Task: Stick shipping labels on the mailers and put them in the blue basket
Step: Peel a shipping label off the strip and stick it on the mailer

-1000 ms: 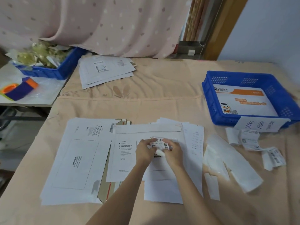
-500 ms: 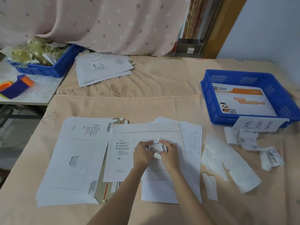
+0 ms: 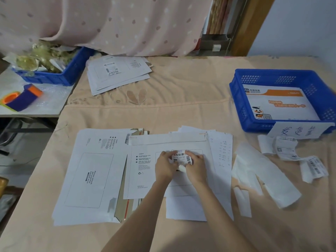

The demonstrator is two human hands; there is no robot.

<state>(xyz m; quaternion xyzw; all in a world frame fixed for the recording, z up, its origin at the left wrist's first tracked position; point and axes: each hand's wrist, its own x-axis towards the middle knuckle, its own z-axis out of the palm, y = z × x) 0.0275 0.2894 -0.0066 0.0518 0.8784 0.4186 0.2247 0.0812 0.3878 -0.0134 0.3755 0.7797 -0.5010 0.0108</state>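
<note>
Fingers point(image 3: 191, 155) of both hands pinch one small shipping label point(image 3: 181, 158) between them, curled round its edges, with a strip of white backing curling out below; the peel looks to be under way. The left hand point(image 3: 164, 165) and the right hand point(image 3: 195, 165) meet just above the top mailer point(image 3: 145, 170), over its outlined label box. That mailer lies on a loose stack of white mailers point(image 3: 92, 171) spread across the cloth-covered table point(image 3: 181, 110). To the right lie spent backing strips point(image 3: 254, 171) and, nearer the basket, a curled run of unused labels point(image 3: 289, 151). The blue basket point(image 3: 236, 99) at far right holds at least one mailer, so a little is done. Judging by the stack, most of the job remains: this label is not yet stuck down, and many mailers wait unlabelled.
</note>
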